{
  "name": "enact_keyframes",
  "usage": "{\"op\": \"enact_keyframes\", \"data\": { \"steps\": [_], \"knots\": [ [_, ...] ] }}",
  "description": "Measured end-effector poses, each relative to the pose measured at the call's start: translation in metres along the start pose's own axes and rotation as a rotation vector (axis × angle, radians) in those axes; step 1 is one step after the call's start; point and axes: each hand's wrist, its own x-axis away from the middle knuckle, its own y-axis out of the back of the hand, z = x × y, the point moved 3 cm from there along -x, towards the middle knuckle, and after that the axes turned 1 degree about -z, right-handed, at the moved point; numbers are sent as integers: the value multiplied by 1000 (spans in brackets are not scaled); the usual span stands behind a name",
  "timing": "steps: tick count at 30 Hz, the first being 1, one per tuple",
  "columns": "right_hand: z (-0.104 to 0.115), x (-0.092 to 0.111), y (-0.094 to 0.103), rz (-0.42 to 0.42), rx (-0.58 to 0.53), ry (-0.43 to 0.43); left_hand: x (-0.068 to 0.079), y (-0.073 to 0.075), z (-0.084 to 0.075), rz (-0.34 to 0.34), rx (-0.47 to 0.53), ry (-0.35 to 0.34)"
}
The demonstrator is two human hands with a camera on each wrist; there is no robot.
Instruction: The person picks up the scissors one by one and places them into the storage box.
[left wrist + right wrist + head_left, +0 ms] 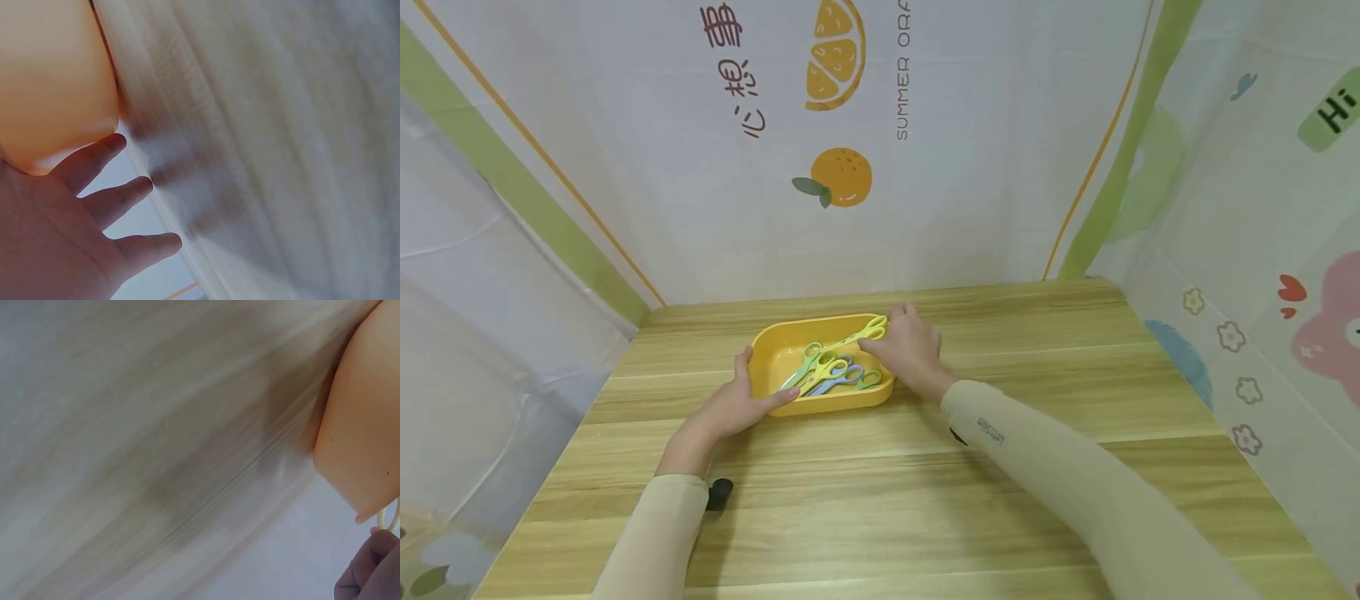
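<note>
A yellow plastic tray (831,406) stands on the wooden table with several small scissors in it. Against its left end rests my left hand (737,404), thumb across the front rim; in the left wrist view its fingers (119,200) look straight and spread. My right hand (913,346) pinches the handle of yellow scissors (853,336) at the tray's right back corner, their blades pointing left into the tray. In the right wrist view a pale handle loop (389,515) shows by the fingertips. Other yellow scissors (823,368), green scissors (807,363) and blue scissors (842,377) lie together inside.
Another green handle (868,379) shows at the tray's right front, its blades hidden. The wooden table (865,492) reaches back to a white printed curtain (962,183). A black strap piece (719,494) hangs at the left wrist.
</note>
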Motion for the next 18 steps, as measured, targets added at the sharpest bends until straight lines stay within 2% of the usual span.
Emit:
{"op": "enact_keyframes", "data": {
  "steps": [12, 18],
  "knots": [
    [6, -5, -9, 52, 115, 5, 0, -1, 0, -5, 6, -1],
    [7, -5, -8, 44, 95, 8, -3, -1, 2, -9, 12, -3]
  ]
}}
